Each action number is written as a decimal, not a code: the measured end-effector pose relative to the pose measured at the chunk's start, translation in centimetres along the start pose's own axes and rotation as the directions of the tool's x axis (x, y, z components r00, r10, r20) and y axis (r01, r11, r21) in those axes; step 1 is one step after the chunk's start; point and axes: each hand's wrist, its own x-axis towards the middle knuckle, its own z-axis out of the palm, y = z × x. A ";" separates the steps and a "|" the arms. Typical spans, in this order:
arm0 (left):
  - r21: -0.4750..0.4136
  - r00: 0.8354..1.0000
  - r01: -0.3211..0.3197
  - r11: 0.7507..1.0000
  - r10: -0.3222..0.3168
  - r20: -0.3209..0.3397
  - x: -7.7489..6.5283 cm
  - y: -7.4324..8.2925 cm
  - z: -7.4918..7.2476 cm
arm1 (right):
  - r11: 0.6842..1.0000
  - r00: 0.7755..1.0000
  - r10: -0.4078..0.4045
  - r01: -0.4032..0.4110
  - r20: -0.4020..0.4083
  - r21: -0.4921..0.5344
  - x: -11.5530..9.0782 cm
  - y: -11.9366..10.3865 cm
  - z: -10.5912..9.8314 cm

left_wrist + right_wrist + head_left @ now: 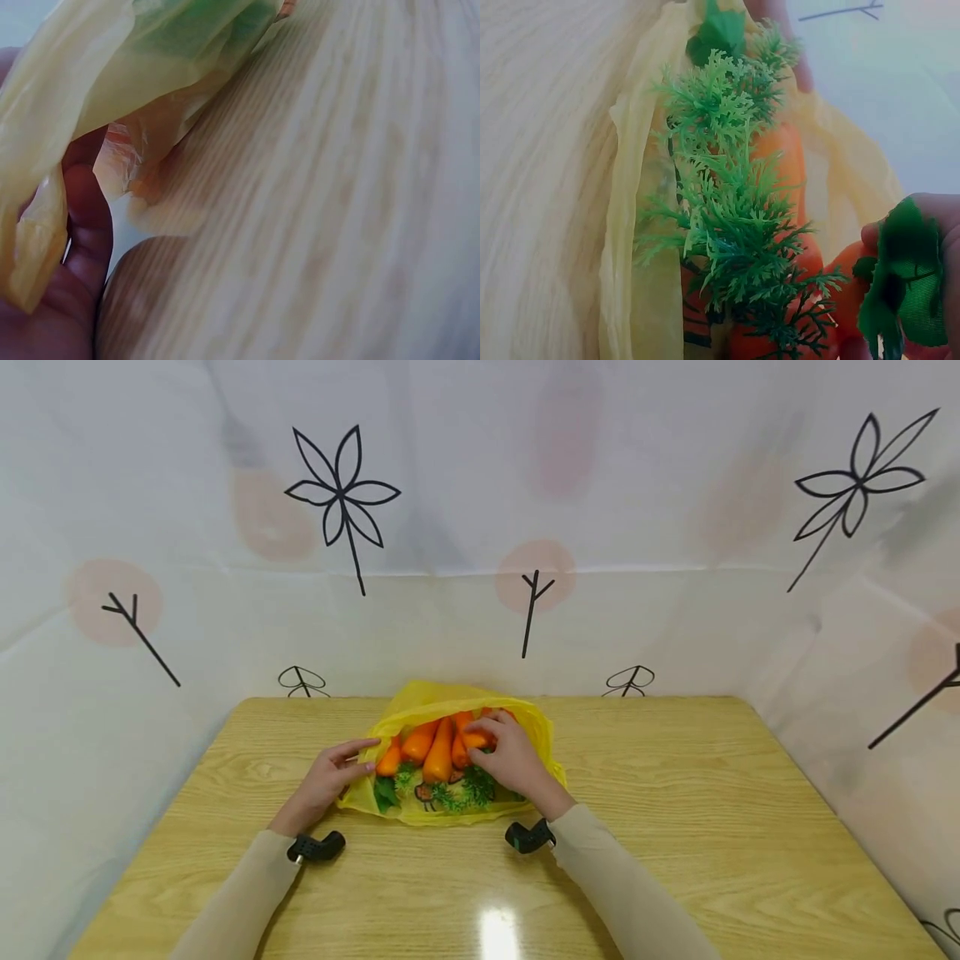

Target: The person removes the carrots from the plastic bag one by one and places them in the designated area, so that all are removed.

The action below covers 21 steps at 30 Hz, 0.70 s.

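A yellow plastic bag (pixel 427 695) lies on its side with its mouth toward me. Inside are several orange toy carrots (pixel 438 756) with feathery green tops (pixel 735 187). My left hand (pixel 326 781) holds the bag's left edge, with thin plastic between thumb and fingers in the left wrist view. Reaching into the mouth from the right, my right hand (pixel 517 764) has its fingers curled on an orange piece (pixel 474 739). A green fabric leaf (pixel 911 277) covers part of that grip in the right wrist view, so the piece's exact kind is hidden.
The bag rests on a wood-grain table (pixel 660 793), near its back edge. Behind it hangs a pale curtain (pixel 450 618) with drawn plants, which also runs along both sides. Each wrist wears a black mount (pixel 317 847).
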 end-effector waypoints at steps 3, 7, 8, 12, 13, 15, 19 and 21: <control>0.009 1.000 -0.002 1.000 0.002 0.008 0.1 -0.2 -0.1 | 1.000 1.000 -0.009 0.009 -0.005 0.017 -0.2 0.1 -0.2; 0.014 1.000 0.000 1.000 0.000 0.009 0.2 -0.4 -0.1 | 0.999 1.000 -0.005 0.006 -0.009 0.045 -0.6 0.1 -0.6; 0.012 1.000 0.001 1.000 -0.001 0.006 0.2 -0.4 -0.1 | 0.999 1.000 -0.001 0.001 -0.009 0.050 -0.7 0.1 -0.6; 0.003 1.000 -0.003 1.000 0.003 0.001 0.3 -0.7 -0.2 | 0.998 1.000 0.005 -0.004 -0.013 0.068 -1.2 -0.1 -1.0; 0.001 1.000 -0.002 1.000 0.002 0.003 0.3 -0.7 -0.2 | 0.997 1.000 0.000 0.001 -0.012 0.073 -1.3 -0.1 -1.2; -0.002 1.000 -0.007 1.000 0.007 0.007 0.3 -0.8 -0.3 | 0.997 1.000 -0.008 0.009 -0.012 0.083 -1.6 -0.3 -1.5; -0.004 1.000 0.006 1.000 -0.006 0.007 0.3 -0.8 -0.3 | 0.995 1.000 -0.022 0.023 -0.009 0.100 -2.3 -0.7 -2.2; -0.002 1.000 0.015 1.000 -0.015 0.004 0.3 -0.7 -0.2 | 0.994 1.000 -0.026 0.027 -0.009 0.103 -2.6 -0.8 -2.5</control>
